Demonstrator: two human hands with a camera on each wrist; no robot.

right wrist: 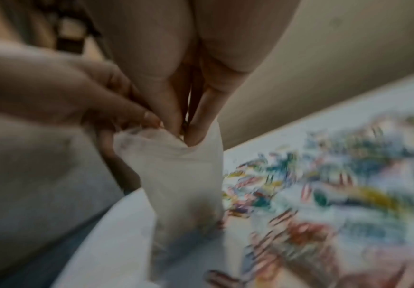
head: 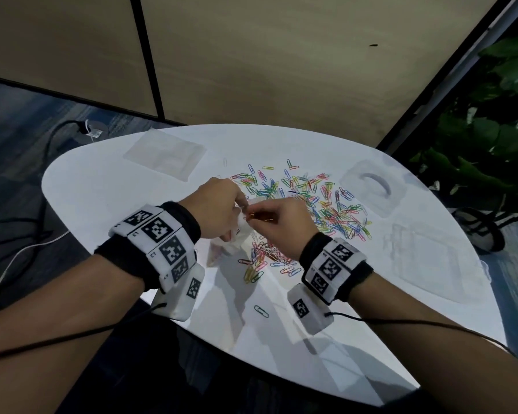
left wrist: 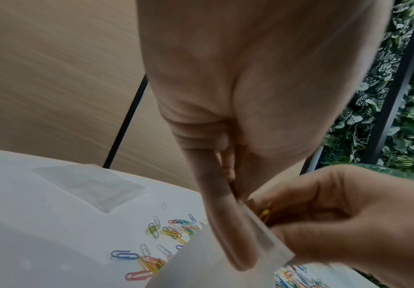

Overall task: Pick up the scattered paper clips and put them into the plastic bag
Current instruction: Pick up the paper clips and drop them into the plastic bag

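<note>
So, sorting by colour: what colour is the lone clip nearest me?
Light blue lone clip on the white table; head view.

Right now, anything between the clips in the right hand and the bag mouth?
Nothing visible. The right hand pinches a few paper clips right at the mouth of the plastic bag, which the left hand holds open by its rim. The fingertips are already at the opening.

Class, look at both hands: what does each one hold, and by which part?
The left hand pinches the small translucent plastic bag at its open top edge. The right hand pinches a few coloured wire paper clips at that opening.
</note>
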